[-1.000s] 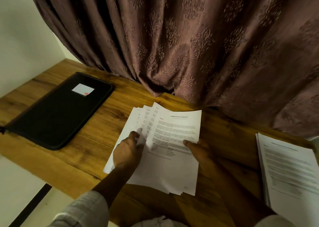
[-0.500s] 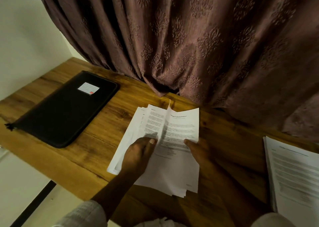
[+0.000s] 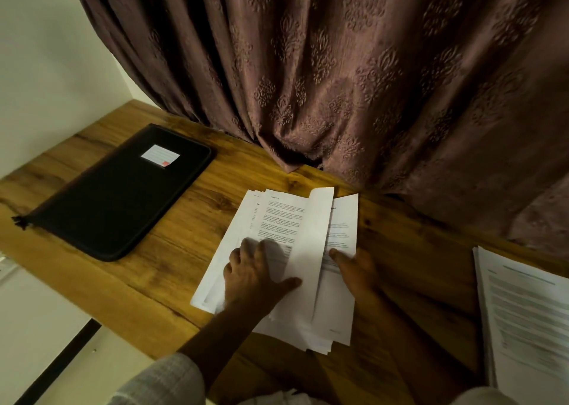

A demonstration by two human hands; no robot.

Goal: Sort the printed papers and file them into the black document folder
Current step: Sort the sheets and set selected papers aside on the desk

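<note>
A fanned stack of printed papers (image 3: 277, 219) lies on the wooden table (image 3: 172, 250) in front of me. One sheet (image 3: 314, 235) stands curled up in the middle of the stack, its blank back showing. My left hand (image 3: 252, 278) lies spread on the left pages, thumb against the raised sheet. My right hand (image 3: 354, 269) presses flat on the right-hand page (image 3: 345, 223). The black document folder (image 3: 117, 195) lies closed at the left, apart from both hands, with a white label (image 3: 160, 156) on its cover.
A second stack of printed pages (image 3: 523, 312) lies at the right edge of the table. A brown patterned curtain (image 3: 338, 81) hangs down onto the table's back edge. The table's near-left edge (image 3: 101, 309) drops to the floor. A white wall is at the left.
My left hand has lifted a sheet from the right side of the stack and turned it over to the left, then spread flat. My right hand stayed pressed on the papers.
</note>
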